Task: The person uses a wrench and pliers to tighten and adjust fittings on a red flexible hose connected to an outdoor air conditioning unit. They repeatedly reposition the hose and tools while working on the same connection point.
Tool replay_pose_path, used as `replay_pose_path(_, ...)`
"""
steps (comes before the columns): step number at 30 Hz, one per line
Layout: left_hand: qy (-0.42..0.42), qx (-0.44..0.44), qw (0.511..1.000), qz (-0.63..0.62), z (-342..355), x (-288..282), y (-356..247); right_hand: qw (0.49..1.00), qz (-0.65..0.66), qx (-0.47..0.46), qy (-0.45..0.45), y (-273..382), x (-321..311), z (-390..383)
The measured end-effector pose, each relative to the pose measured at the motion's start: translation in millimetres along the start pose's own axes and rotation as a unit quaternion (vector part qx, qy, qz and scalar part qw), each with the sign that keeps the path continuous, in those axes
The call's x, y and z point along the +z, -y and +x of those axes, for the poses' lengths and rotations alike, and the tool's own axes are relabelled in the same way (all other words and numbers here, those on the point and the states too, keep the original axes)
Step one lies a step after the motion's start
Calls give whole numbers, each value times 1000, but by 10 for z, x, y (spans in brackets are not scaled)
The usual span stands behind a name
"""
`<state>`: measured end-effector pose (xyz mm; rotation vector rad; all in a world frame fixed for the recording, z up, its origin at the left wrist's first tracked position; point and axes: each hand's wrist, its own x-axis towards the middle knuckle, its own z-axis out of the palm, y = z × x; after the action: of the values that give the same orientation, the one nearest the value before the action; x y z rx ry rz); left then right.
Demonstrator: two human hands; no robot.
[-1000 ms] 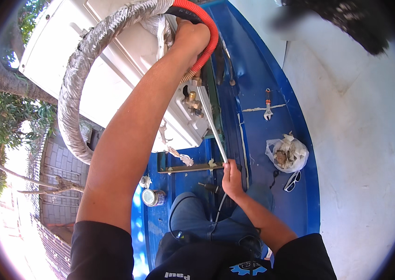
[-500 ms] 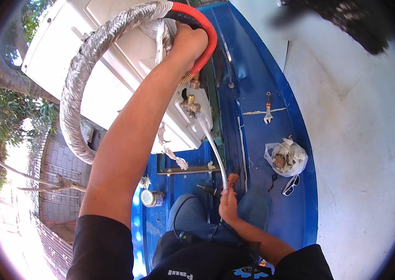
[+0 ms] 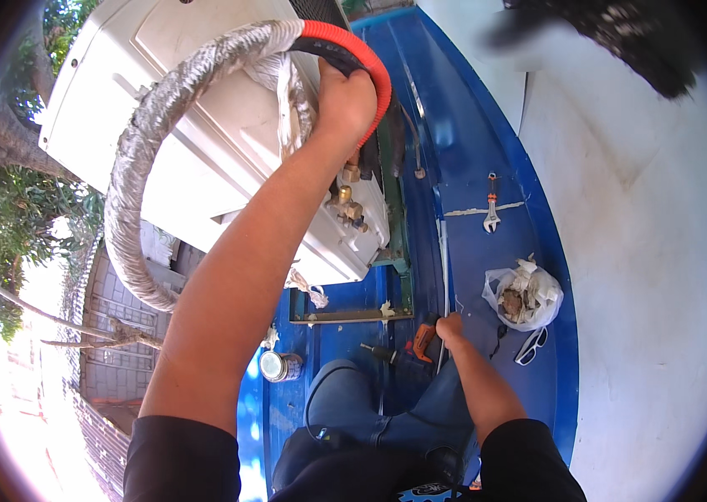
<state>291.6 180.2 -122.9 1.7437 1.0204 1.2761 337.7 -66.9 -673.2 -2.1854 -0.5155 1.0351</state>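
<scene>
My left hand [image 3: 349,100] is closed around a bent insulated pipe, where red corrugated conduit [image 3: 381,88] and black foam meet. The rest of this loop is wrapped in silvery tape [image 3: 125,197] and arcs over the white outdoor air-conditioner unit [image 3: 194,142]. Just below my left wrist, brass valves [image 3: 347,201] stick out of the unit's side. My right hand [image 3: 450,326] has its fingers closed on a long, slim silvery bar [image 3: 444,272], whose exact kind I cannot make out. The bar is apart from the valves. Beside that hand lies a cordless drill [image 3: 423,341] with an orange handle.
On the blue metal surface [image 3: 537,402] lie an adjustable wrench [image 3: 491,209], a plastic bag of scraps [image 3: 529,297] and white-framed glasses [image 3: 530,346]. A can [image 3: 280,366] stands left of my knees. A metal crossbar [image 3: 353,317] runs below the unit. Branches [image 3: 111,336] are at left.
My right hand has moved right and slightly up, taking the silvery bar away from the brass valve and uncovering the drill. My left hand keeps its hold on the pipe. The view has shifted slightly.
</scene>
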Motion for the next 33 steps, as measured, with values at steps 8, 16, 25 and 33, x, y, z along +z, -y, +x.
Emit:
replay_pose_path(8,24,-20,999,30,73,-16,141,821,369,-385,205,2540,-727,-623)
replay_pose_path(16,10,-18,1000,-11,-54,-11,-28,867,242,-371,227,4104,-1242,-1399)
replay_pose_path(25,-1,-9,999,31,-124,-40,-126,867,249,-373,219,4214,-1198,-1289)
replay_pose_path(33,-8,6,999,41,-73,-44,-76,802,345,-403,274,4250,-1177,-1200)
